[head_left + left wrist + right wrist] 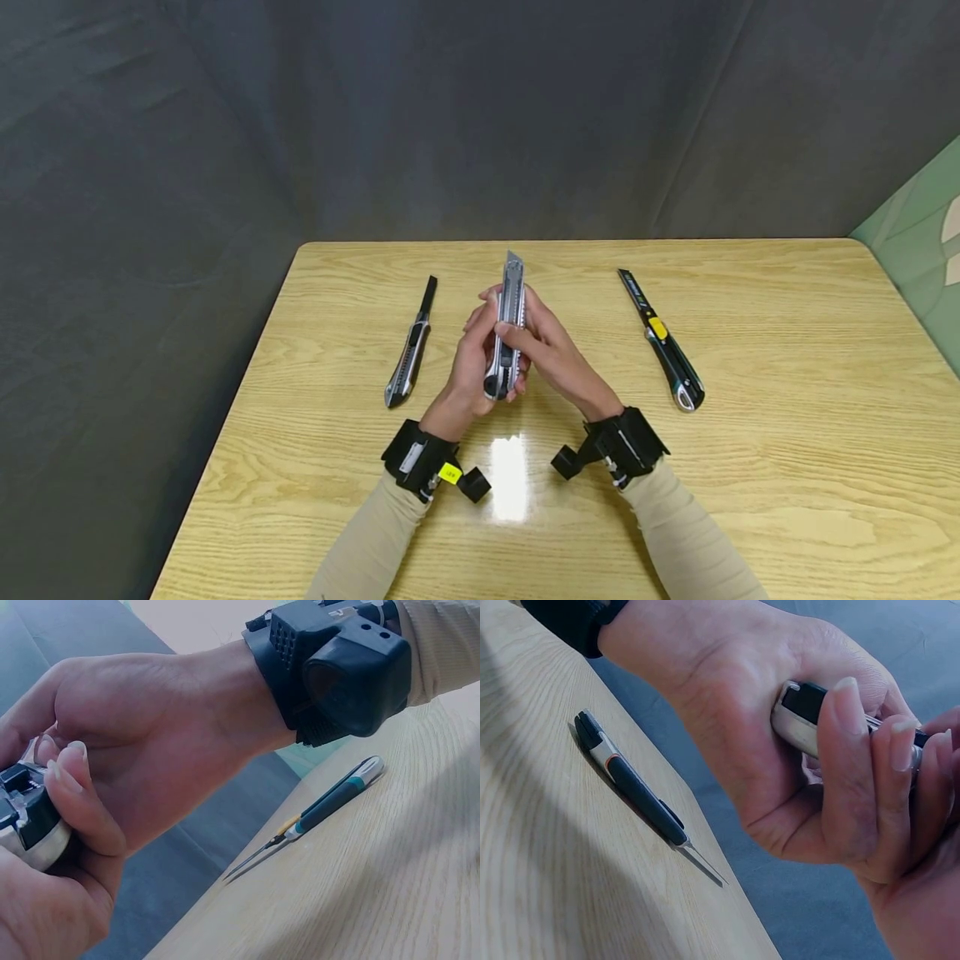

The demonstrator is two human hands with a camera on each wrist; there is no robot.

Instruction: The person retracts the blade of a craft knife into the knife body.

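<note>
Both hands hold a large silver-and-black snap-off utility knife [512, 292] upright over the middle of the table, its slanted metal tip pointing away. My left hand [471, 362] grips its left side. From the right, my right hand [558, 354] grips it with the thumb laid across its front face. The knife's rounded rear end [799, 724] shows among curled fingers in the right wrist view. To the left lies a slimmer utility knife [408, 358] with a black blade. A black-and-teal utility knife [663, 346] with a yellow slider lies to the right.
The wooden table [787, 400] carries the two loose knives, one on each side of the hands. Dark cloth [480, 125] hangs behind its far edge. Green patterned material [915, 242] shows at the right. Each wrist wears a black camera mount [626, 442].
</note>
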